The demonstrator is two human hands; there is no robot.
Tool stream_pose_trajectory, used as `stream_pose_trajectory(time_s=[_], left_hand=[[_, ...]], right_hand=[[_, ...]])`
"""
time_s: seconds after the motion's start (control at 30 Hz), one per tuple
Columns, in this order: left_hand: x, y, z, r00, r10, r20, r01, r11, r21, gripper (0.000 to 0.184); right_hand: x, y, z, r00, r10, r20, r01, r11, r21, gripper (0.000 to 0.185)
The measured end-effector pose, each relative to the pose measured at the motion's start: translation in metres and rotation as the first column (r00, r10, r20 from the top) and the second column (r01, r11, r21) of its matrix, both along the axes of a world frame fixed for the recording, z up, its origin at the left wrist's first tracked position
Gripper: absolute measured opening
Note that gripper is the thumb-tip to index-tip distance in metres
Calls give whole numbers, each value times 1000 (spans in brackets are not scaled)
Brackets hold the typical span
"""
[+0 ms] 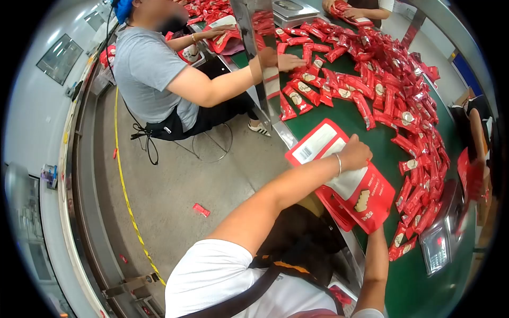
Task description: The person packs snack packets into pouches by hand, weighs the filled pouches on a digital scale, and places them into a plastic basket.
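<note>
My left hand, with a bracelet at its wrist, is closed on a flat red and white packaging bag. The bag shows a barcode, white lettering and a picture of the food. My right forearm reaches up to the bag's lower edge; the right hand itself is hidden behind the bag, so its fingers do not show. More red bag material hangs below, near the table edge. Just beyond lie many small red wrapped snack packets in a loose heap on the green table.
A digital scale stands at the table's right side, another scale at the far end. A metal post rises at the table edge. A seated co-worker reaches toward the packets. One packet lies on the floor.
</note>
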State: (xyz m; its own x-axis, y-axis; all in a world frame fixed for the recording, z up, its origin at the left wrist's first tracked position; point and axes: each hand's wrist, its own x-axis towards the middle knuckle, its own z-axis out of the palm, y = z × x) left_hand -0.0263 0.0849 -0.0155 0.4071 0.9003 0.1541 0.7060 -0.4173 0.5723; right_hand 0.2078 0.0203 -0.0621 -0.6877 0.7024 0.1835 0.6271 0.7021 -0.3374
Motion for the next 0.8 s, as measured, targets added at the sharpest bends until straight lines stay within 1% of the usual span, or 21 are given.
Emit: stream_pose_trajectory(time_s=[0.03,0.07,0.1,0.17,0.2,0.27,0.3,0.33,0.37,0.4,0.43,0.47,0.5,0.53,0.57,0.6,0.63,0.67,0.7,0.73,0.8], left_hand=[[-1,-5,3,991,93,-98,-88,995,51,11],[2,-14,5,965,184,-185,-167,980,106,20],[5,-27,6,966,184,-182,-167,980,104,20],[4,-59,12,966,251,-59,-213,906,365,46],[5,-73,19,968,242,-66,-203,910,362,46],[14,-98,37,973,168,-160,-121,956,268,64],[17,-97,41,971,175,-163,-141,970,200,63],[20,-95,39,976,150,-156,-117,972,203,63],[21,-92,33,952,222,-209,-179,962,208,65],[25,-88,25,927,273,-258,-220,952,215,67],[27,-86,21,924,270,-272,-217,953,211,69],[26,-85,14,927,250,-278,-199,959,200,71],[26,-78,1,946,243,-213,-201,959,199,73],[26,-78,10,945,223,-238,-194,971,141,71],[29,-82,21,933,224,-281,-197,973,121,68],[29,-83,21,908,232,-350,-186,969,160,66],[29,-82,12,907,242,-344,-180,962,203,65],[27,-82,12,915,237,-326,-168,960,225,63],[28,-83,14,942,220,-253,-176,966,187,62],[27,-83,16,951,208,-228,-171,970,172,61],[26,-84,15,956,202,-214,-165,970,178,60]], right_hand=[[0,0,0,1000,-4,-3,4,1000,6,49],[-1,-1,-1,1000,-6,-6,6,1000,9,49],[-1,-2,0,1000,-9,-4,9,1000,12,49],[-2,-4,2,1000,-13,-10,13,1000,28,50],[-3,-7,1,1000,-19,-12,19,999,35,50],[-7,-8,0,1000,-18,-8,19,998,63,50],[-8,-7,-2,1000,-18,-8,19,997,80,50],[-10,-5,-4,1000,-13,0,13,993,119,50],[-6,0,-19,993,3,-118,-16,994,-111,50],[-10,4,-15,990,15,-137,-35,989,-141,50],[-12,4,-9,989,3,-150,-25,989,-149,49],[-9,5,-3,989,-18,-145,-2,990,-138,48],[-3,5,1,989,-51,-140,34,992,-122,47],[3,4,4,986,-93,-139,80,992,-97,46],[12,-4,11,977,-153,-147,143,987,-75,45],[24,-18,20,952,-238,-191,235,971,-42,45],[43,-41,33,891,-359,-277,385,922,43,44],[59,-62,48,767,-533,-356,612,774,159,43],[73,-81,69,581,-718,-383,813,535,230,47],[87,-95,76,416,-841,-347,901,327,285,51],[116,-107,58,357,-929,-100,904,317,285,54]])
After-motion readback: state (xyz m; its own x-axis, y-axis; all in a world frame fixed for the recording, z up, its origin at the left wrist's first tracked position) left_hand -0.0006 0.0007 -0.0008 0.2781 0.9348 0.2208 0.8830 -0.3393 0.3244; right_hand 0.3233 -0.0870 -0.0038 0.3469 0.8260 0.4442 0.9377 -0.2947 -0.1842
